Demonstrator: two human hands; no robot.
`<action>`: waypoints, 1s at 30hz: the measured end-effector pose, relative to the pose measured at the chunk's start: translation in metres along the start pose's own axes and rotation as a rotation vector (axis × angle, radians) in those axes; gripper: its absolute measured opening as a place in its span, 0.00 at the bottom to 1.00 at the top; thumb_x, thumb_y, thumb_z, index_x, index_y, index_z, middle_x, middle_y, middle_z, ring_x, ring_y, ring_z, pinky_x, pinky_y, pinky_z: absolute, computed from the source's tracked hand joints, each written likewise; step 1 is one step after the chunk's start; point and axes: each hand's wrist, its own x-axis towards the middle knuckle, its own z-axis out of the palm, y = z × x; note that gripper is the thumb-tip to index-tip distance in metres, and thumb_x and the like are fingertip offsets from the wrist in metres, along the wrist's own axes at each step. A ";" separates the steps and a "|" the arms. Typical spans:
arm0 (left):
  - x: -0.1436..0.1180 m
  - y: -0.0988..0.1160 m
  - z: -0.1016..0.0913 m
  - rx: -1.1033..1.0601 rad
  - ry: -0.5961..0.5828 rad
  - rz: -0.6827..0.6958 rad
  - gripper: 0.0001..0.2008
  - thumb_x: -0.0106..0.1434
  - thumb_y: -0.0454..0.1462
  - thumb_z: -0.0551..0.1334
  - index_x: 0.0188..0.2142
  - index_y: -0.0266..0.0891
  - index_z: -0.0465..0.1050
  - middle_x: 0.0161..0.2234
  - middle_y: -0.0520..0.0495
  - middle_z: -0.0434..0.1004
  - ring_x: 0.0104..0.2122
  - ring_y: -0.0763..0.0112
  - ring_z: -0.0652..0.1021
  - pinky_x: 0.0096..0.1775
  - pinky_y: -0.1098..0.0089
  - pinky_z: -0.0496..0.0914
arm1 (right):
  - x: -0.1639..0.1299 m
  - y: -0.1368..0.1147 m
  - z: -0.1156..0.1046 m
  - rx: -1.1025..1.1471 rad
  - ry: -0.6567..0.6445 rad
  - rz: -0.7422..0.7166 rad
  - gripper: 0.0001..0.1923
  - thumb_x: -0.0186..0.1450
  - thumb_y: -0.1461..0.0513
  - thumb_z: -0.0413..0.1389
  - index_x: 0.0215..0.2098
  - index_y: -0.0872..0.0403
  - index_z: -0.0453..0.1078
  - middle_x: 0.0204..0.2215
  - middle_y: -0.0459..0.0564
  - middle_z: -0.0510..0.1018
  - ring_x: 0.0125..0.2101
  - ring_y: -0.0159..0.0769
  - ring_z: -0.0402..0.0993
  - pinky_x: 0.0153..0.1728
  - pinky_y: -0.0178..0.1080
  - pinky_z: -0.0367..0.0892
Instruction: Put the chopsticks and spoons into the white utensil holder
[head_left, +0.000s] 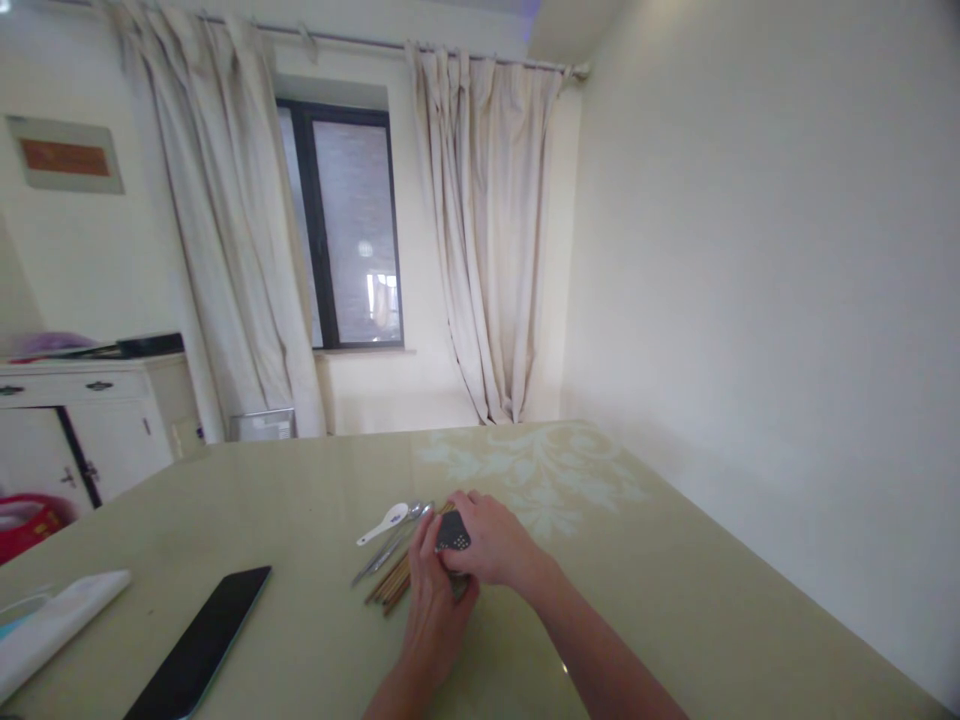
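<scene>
Near the middle of the table, both hands close around a small dark grey object with pale dots (pixel 453 532); much of it is hidden by fingers, and its kind is unclear. My left hand (pixel 435 605) wraps its near and left side. From the right, my right hand (pixel 491 540) grips its upper part, fingers bent over the far edge. Several brown chopsticks (pixel 390 588) lie just left of my left hand, partly covered by it. Beside them rest metal spoons (pixel 384 553) with slim handles, and farther left a white spoon (pixel 385 523).
The pale green glossy table (pixel 300 520) has a white floral pattern toward its far right. A black flat device (pixel 202 640) lies at the near left, beside a white flat item (pixel 64 630). A wall (pixel 765 350) borders the right side; curtains (pixel 495 240) hang beyond.
</scene>
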 end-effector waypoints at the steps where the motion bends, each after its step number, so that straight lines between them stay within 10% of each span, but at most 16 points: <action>1: 0.000 -0.001 0.000 -0.001 0.008 -0.002 0.44 0.66 0.32 0.61 0.76 0.48 0.40 0.71 0.31 0.55 0.73 0.44 0.61 0.67 0.37 0.66 | -0.001 0.002 0.003 0.032 0.016 0.009 0.34 0.59 0.52 0.66 0.60 0.54 0.71 0.53 0.60 0.81 0.53 0.56 0.79 0.53 0.49 0.72; 12: 0.003 -0.005 -0.002 -0.020 -0.037 -0.117 0.41 0.69 0.44 0.63 0.74 0.40 0.46 0.70 0.30 0.64 0.71 0.43 0.66 0.68 0.40 0.65 | -0.078 0.053 0.090 0.594 0.231 0.155 0.45 0.68 0.51 0.63 0.76 0.47 0.49 0.72 0.63 0.65 0.62 0.53 0.76 0.61 0.54 0.71; 30: 0.003 -0.017 -0.008 -0.060 -0.152 -0.193 0.40 0.60 0.43 0.67 0.68 0.34 0.60 0.65 0.29 0.72 0.67 0.39 0.70 0.66 0.39 0.65 | -0.065 0.072 0.106 0.669 0.303 0.122 0.40 0.66 0.55 0.65 0.73 0.50 0.59 0.70 0.62 0.69 0.64 0.57 0.72 0.64 0.59 0.68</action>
